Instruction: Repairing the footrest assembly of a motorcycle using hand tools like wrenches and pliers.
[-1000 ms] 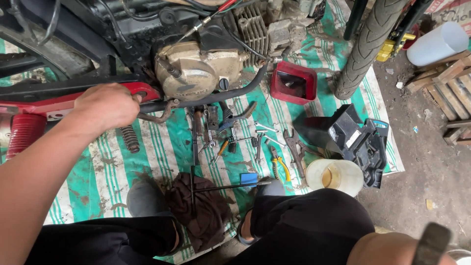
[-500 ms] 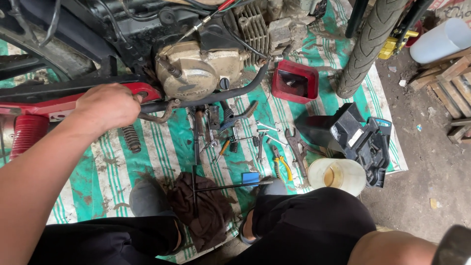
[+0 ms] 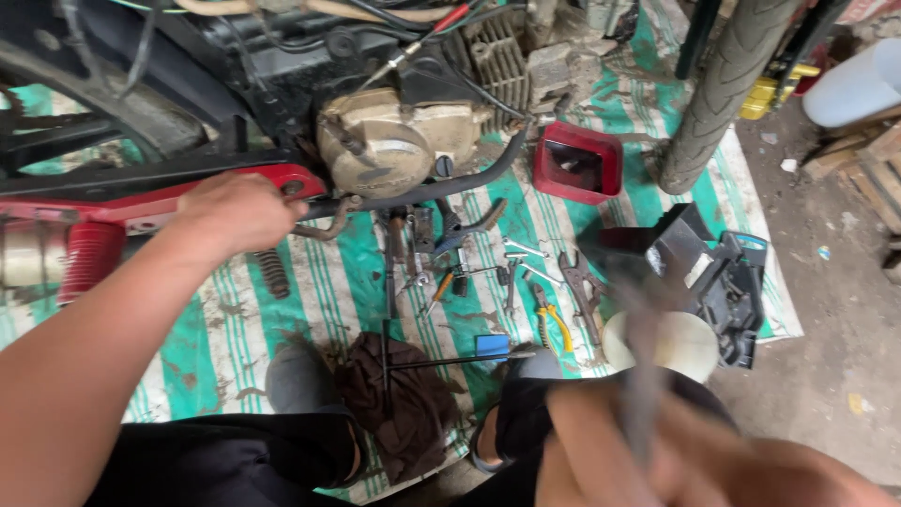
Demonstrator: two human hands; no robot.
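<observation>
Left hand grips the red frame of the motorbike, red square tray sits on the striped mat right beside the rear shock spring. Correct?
Not quite. The left hand does grip the red frame, but the red square tray sits on the striped mat beside the tyre, far from the shock spring. The head view shows it.

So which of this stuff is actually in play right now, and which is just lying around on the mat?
In play:
left hand gripping the red frame part beside the engine case
right hand holding a blurred dark tool, kind unclear

Lying about:
red tray
pliers
wrenches
brown rag
black plastic cover
spring
</observation>
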